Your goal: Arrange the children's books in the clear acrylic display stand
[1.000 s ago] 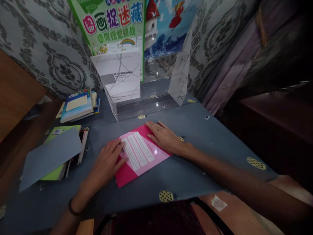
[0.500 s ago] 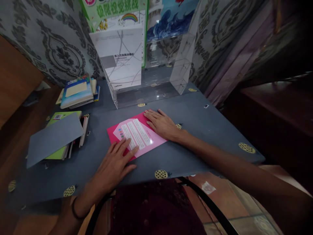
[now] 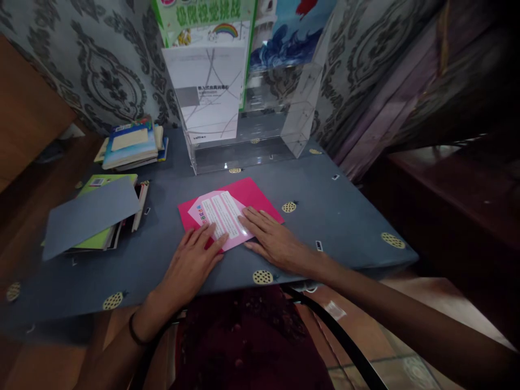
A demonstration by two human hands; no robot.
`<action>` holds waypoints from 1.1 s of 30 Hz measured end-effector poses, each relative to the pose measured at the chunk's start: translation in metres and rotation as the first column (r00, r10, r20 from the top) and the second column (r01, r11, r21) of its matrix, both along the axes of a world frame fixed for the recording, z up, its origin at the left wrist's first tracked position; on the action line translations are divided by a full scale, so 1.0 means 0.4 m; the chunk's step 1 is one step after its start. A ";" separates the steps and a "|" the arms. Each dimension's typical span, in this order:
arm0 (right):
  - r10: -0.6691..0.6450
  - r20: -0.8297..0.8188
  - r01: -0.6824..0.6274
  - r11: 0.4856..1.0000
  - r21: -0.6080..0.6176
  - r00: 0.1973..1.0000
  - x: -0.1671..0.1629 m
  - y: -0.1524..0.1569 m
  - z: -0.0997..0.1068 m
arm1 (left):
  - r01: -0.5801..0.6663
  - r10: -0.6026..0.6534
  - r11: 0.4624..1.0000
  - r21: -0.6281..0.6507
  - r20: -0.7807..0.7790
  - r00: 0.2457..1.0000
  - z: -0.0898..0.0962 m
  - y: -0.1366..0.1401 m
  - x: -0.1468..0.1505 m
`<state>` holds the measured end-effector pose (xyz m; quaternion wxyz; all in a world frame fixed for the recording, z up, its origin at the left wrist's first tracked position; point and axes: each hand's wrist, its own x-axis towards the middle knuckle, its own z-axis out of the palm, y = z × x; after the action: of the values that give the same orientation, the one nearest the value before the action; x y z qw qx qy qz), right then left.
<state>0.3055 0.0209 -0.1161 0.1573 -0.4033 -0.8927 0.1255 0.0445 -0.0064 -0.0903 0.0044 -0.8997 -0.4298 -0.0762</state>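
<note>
A thin pink booklet with white text panels lies flat on the blue tablecloth, turned slightly askew to me. My left hand rests on its near left edge, palm down with the fingers extended. Across its near right part lies my right hand, flat, fingertips over the white panels. Neither hand grips the booklet; both press or rest on top of it. Part of its near edge is hidden under the fingers.
Left of the booklet is a stack of books topped by a grey-blue one, with another book stack behind. A clear acrylic stand at the back holds a white manual, a green book and a sea picture.
My right hand has slid from the booklet's far edge toward me, down to its near right part. More of the deep pink far side shows. My left hand stays in place.
</note>
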 end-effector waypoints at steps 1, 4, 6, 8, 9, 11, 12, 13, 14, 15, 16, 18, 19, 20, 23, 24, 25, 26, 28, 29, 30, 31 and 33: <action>-0.024 0.005 0.024 1.000 0.003 1.000 0.009 -0.005 -0.004 | -0.001 0.001 1.000 0.009 0.006 1.000 -0.004 -0.003 -0.002; -0.108 0.018 0.107 0.994 0.020 0.994 0.037 -0.010 -0.013 | 0.001 -0.002 0.999 0.045 0.027 1.000 -0.015 -0.014 -0.011; -0.141 0.019 0.140 0.990 0.023 0.990 0.056 -0.009 -0.011 | 0.002 -0.004 0.998 0.065 0.037 0.999 -0.014 -0.020 -0.016; -0.144 0.006 0.144 0.990 0.003 0.990 0.075 -0.001 -0.001 | 0.004 -0.007 0.998 0.056 0.050 0.999 0.000 -0.016 -0.019; -0.138 -0.012 0.138 0.990 -0.016 0.990 0.084 0.010 0.006 | 0.011 -0.013 0.999 0.036 0.061 0.998 0.010 -0.008 -0.019; -0.136 -0.086 0.132 0.990 -0.056 0.987 0.099 0.046 0.019 | 0.034 -0.030 0.999 -0.032 0.103 0.994 0.035 0.021 -0.015; -0.138 -0.137 0.129 0.989 -0.074 0.981 0.104 0.074 0.024 | 0.049 -0.039 0.996 -0.069 0.136 0.990 0.046 0.042 -0.010; -0.137 -0.191 0.122 0.989 -0.087 0.972 0.107 0.106 0.026 | 0.062 -0.045 0.993 -0.097 0.175 0.984 0.055 0.069 -0.004; -0.134 -0.244 0.113 0.989 -0.096 0.961 0.108 0.143 0.027 | 0.071 -0.047 0.991 -0.111 0.211 0.976 0.059 0.099 0.005; -0.122 -0.284 0.097 0.990 -0.099 0.951 0.108 0.182 0.026 | 0.076 -0.047 0.991 -0.110 0.241 0.969 0.059 0.131 0.016; -0.109 -0.315 0.083 0.992 -0.095 0.943 0.106 0.220 0.024 | 0.074 -0.048 0.993 -0.094 0.259 0.965 0.055 0.165 0.029; -0.089 -0.351 0.054 0.993 -0.108 0.932 0.100 0.289 0.018 | 0.067 -0.048 0.996 -0.062 0.257 0.965 0.038 0.230 0.057; -0.081 -0.358 0.039 0.992 -0.123 0.930 0.098 0.315 0.015 | 0.065 -0.050 0.996 -0.053 0.246 0.968 0.027 0.260 0.071; -0.076 -0.362 0.027 0.990 -0.141 0.929 0.096 0.335 0.012 | 0.068 -0.054 0.996 -0.051 0.232 0.971 0.017 0.285 0.083; -0.074 -0.377 0.007 0.984 -0.176 0.923 0.100 0.361 0.006 | 0.079 -0.066 0.995 -0.059 0.188 0.980 -0.008 0.333 0.109; -0.077 -0.382 0.008 0.984 -0.178 0.921 0.105 0.361 0.005 | 0.077 -0.065 0.995 -0.058 0.177 0.982 -0.014 0.341 0.113; -0.078 -0.385 0.008 0.984 -0.180 0.920 0.110 0.359 0.005 | 0.070 -0.060 0.996 -0.053 0.169 0.984 -0.019 0.345 0.115; -0.079 -0.387 0.009 0.983 -0.182 0.919 0.117 0.356 0.005 | 0.062 -0.054 0.997 -0.045 0.163 0.985 -0.024 0.347 0.116; -0.074 -0.384 0.005 0.984 -0.179 0.921 0.132 0.346 0.007 | 0.053 -0.049 0.998 -0.029 0.151 0.987 -0.030 0.345 0.115; -0.069 -0.379 0.001 0.984 -0.177 0.923 0.139 0.339 0.009 | 0.054 -0.050 0.998 -0.023 0.146 0.988 -0.033 0.343 0.114; -0.064 -0.372 -0.003 0.984 -0.176 0.926 0.146 0.332 0.010 | 0.058 -0.055 0.998 -0.020 0.143 0.988 -0.035 0.340 0.113; -0.062 -0.367 -0.005 0.984 -0.179 0.928 0.153 0.322 0.011 | 0.065 -0.061 0.998 -0.022 0.140 0.988 -0.036 0.337 0.112; -0.069 -0.364 -0.005 0.980 -0.198 0.929 0.165 0.296 0.013 | 0.072 -0.068 0.997 -0.027 0.137 0.988 -0.037 0.329 0.113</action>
<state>0.3715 0.1395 -0.1107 0.2840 -0.4006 -0.8238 0.2833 0.0898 0.1251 -0.1051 -0.0421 -0.9068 -0.3985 -0.1306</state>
